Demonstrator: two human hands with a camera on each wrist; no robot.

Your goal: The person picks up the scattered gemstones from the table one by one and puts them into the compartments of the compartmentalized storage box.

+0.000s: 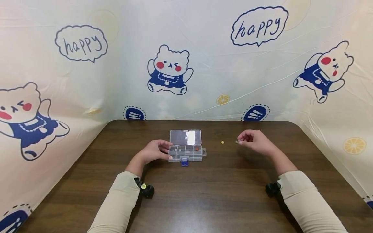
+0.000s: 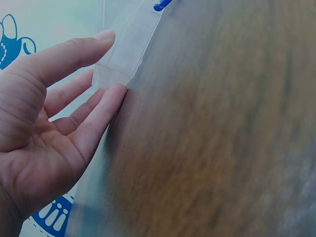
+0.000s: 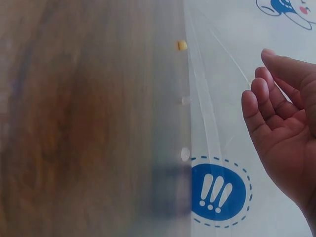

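Observation:
A clear plastic compartment box stands on the table with its lid raised at the back and a blue latch in front. My left hand holds the box's left end, thumb and fingers about its corners. Small white pieces and a reddish-brown one lie in the compartments. Off to the right, my right hand hovers with fingertips close by a small pale bead. In the right wrist view its fingers are loosely bent, with nothing between them. A yellow bead, a pinkish bead and a whitish bead sit in a row.
The brown wooden table runs back to a pale curtain printed with bears and lettering, which also rises at both sides. A hang tab juts from the box's right end. Each wrist carries a black camera.

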